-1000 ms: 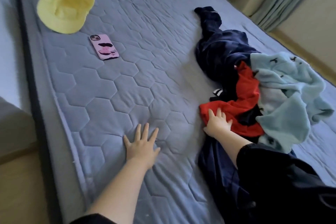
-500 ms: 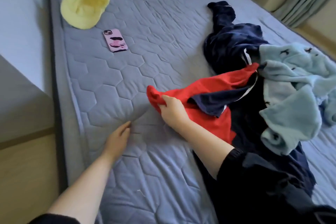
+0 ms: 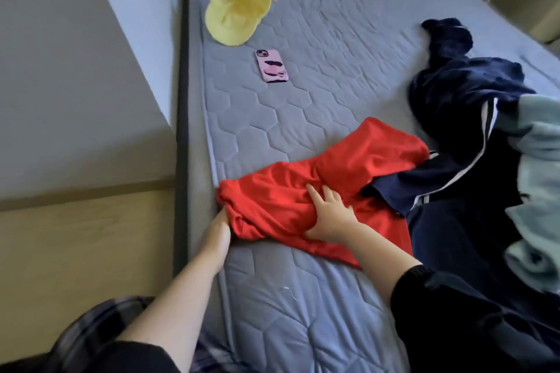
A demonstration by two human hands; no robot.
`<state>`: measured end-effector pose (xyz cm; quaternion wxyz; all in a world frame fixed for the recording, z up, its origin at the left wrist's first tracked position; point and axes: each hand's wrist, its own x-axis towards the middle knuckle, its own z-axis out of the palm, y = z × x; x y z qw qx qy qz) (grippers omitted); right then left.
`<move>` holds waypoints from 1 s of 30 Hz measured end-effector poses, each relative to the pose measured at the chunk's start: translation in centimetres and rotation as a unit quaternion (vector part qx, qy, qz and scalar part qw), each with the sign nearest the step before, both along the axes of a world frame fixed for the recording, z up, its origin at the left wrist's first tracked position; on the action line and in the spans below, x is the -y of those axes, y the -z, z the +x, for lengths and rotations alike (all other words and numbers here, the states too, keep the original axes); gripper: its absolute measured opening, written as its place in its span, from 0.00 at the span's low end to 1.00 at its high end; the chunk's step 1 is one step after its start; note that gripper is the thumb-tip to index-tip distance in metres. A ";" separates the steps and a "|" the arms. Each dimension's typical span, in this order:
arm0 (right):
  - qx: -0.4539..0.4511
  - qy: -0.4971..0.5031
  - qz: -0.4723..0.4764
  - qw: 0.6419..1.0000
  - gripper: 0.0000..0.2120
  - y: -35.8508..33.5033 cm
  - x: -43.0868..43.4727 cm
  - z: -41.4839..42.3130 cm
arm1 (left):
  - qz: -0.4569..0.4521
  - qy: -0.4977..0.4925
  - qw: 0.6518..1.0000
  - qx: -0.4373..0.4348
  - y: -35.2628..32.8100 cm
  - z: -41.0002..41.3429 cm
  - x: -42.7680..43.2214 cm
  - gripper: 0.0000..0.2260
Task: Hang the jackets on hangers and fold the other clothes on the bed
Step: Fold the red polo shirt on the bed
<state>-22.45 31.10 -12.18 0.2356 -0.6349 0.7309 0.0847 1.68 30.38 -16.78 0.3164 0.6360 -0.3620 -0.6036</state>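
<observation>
Your red garment (image 3: 318,191) is bright, thin and crumpled, spread in loose folds across the near left part of the bed (image 3: 333,39). Its right end overlaps a navy piece with white stripes (image 3: 454,166), beside a pale blue fleece (image 3: 539,160). Your left hand (image 3: 219,228) has its grip clamped on the bunched left corner at the mattress edge. Your right hand (image 3: 328,215) presses flat on the cloth's middle, fingers spread, gripping nothing.
</observation>
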 end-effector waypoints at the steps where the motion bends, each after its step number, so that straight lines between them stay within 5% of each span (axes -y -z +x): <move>1: -0.006 0.004 -0.028 1.000 0.48 0.5 -0.2 -0.2 | -0.009 -0.008 1.000 -0.022 0.1 0.0 0.0 0.22; 6: 0.066 0.067 -0.132 0.987 0.12 -0.8 0.4 0.9 | -0.006 -0.043 0.996 -0.078 -0.2 0.2 -0.7 0.25; 11: 0.237 0.026 -0.141 0.961 0.13 -7.5 1.3 3.0 | -0.050 -0.024 0.977 -0.207 -2.0 0.0 -0.7 0.22; 13: 0.441 0.067 -0.094 0.890 0.11 -10.3 1.7 4.6 | -0.032 -0.062 0.964 -0.257 -2.8 -0.1 -0.3 0.13; 14: 0.559 0.116 -0.047 0.820 0.10 -11.3 2.0 5.3 | -0.009 -0.085 0.957 -0.277 -3.1 -0.2 -0.1 0.10; 16: 0.661 0.204 -0.014 0.721 0.07 -12.5 3.2 6.0 | 0.036 -0.113 0.947 -0.300 -3.5 0.2 0.2 0.11; 17: 0.630 0.231 -0.046 0.740 0.07 -12.7 4.0 6.0 | 0.044 -0.123 0.941 -0.312 -3.8 0.6 0.3 0.11; 18: 0.544 0.247 -0.102 0.796 0.07 -12.6 4.9 5.6 | 0.048 -0.139 0.936 -0.320 -4.1 1.0 0.3 0.10; 20: 0.268 0.253 -0.227 0.901 0.14 -11.6 5.9 4.3 | 0.049 -0.175 0.930 -0.319 -4.2 2.0 0.3 0.09; 21: 0.184 0.244 -0.261 0.916 0.18 -11.0 5.9 4.0 | 0.041 -0.186 0.932 -0.307 -4.1 2.4 0.3 0.08; 26: 0.165 0.100 -0.294 0.936 0.27 -7.4 4.7 7.6 | 0.006 -0.176 0.945 -0.277 -4.1 2.2 -0.1 0.11; 30: 0.143 0.103 -0.211 0.961 0.38 -5.5 4.9 9.1 | 0.031 -0.213 0.900 -0.378 -4.6 2.6 0.1 0.09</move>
